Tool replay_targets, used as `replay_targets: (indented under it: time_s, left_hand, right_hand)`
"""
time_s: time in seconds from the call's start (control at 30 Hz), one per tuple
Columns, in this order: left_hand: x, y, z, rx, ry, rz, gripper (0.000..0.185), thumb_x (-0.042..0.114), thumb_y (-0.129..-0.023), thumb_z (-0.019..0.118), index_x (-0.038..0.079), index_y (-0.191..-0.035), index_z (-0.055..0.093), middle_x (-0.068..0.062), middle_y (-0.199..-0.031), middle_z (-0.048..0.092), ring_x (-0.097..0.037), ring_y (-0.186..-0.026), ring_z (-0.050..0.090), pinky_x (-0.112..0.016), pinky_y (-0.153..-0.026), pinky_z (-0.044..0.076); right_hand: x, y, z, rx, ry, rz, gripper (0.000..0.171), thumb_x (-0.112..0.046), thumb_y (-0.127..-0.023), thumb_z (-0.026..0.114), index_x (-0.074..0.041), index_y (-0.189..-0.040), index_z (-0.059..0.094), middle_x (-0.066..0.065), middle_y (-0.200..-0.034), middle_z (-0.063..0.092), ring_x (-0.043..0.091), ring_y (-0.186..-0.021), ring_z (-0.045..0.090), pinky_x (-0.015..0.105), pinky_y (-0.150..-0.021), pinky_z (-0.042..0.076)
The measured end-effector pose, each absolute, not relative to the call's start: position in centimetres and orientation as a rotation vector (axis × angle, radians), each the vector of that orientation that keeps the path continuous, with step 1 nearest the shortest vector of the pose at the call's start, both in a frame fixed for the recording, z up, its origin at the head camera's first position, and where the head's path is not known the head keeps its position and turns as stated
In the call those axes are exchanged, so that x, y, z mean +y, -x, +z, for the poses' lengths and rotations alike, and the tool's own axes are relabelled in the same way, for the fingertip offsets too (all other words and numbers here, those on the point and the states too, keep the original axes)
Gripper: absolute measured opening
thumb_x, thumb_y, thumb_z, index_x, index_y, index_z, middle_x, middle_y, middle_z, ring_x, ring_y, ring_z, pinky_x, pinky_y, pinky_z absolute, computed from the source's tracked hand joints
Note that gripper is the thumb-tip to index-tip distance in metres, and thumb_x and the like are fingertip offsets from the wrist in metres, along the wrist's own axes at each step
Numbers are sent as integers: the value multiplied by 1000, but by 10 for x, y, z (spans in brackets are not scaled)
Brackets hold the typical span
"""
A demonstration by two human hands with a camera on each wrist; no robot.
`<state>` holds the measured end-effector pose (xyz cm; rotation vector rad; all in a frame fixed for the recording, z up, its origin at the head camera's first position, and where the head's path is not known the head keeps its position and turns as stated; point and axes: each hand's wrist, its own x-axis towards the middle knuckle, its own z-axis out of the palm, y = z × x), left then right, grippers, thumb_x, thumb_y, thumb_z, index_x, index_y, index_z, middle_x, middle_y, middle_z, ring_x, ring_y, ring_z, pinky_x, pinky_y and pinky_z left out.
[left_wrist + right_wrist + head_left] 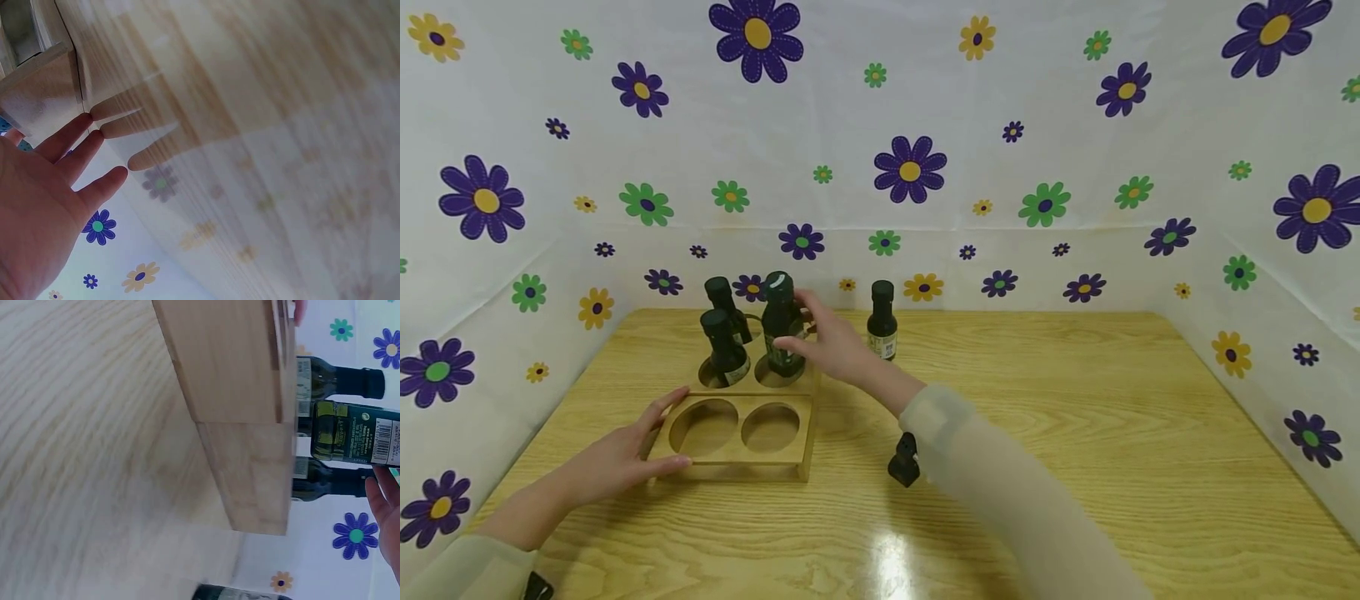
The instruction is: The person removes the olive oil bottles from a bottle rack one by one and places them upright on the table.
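Note:
My right hand (831,337) grips a dark green glass bottle (781,321), thumb on the near side and fingers around the far side. That bottle stands upright over a round hole in a wooden bottle rack (737,471); in the right wrist view its base (322,432) shows above the rack's top. Two more dark bottles sit in the rack to its left: a nearer bottle (726,350) and a farther bottle (721,296). With thumb and fingers spread, my left hand (613,458) rests against the rack's left side, fingertips (119,175) down at the tabletop.
Another dark bottle (882,325) stands on the wooden table (1037,400), behind and right of the rack. Two round holes (771,427) in the rack's front section hold nothing. A flower-patterned cloth (850,117) surrounds the back and sides. A small black device (904,461) sits by my right sleeve.

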<state>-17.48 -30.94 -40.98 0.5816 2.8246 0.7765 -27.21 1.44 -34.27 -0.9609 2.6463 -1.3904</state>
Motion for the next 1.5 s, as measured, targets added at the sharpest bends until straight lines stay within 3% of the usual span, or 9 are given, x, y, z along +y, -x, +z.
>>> replay_targets:
  time_s: [0.33, 0.7, 1.1, 1.5]
  left_hand:
    - [-309, 174, -410, 2826, -600, 783, 93, 41, -91, 67, 27, -157, 3, -35, -138, 43, -55, -124, 42, -68, -84, 41]
    - [-308, 174, -410, 2833, -602, 781, 93, 41, -91, 67, 27, -157, 3, -36, -133, 48, -55, -124, 42, -68, -83, 42]
    - [-308, 175, -411, 2818, -581, 792, 92, 42, -92, 66, 27, -157, 2, -37, -133, 47, -55, -125, 41, -67, -84, 42]
    - [-308, 173, -410, 2822, -585, 789, 92, 41, -92, 66, 25, -157, 3, -37, -134, 46, -55, -124, 42, -65, -83, 44]
  right_hand:
    - [38, 264, -333, 2679, 1038, -1390, 70, -25, -94, 68, -3, -149, 31, 16, -142, 45, 27, -118, 53, 36, -95, 46]
    - [68, 257, -332, 2705, 1167, -1496, 60, -15, -90, 72, 1, -139, 42, 15, -125, 58, 26, -107, 58, 37, -88, 50]
    - [105, 252, -335, 2697, 1123, -1522, 55, -11, -89, 72, 2, -135, 44, 16, -115, 60, 27, -97, 60, 46, -85, 50]
    - [144, 248, -342, 2784, 1057, -1481, 56, -10, -89, 73, 0, -135, 44, 15, -120, 59, 30, -110, 58, 45, -87, 49]
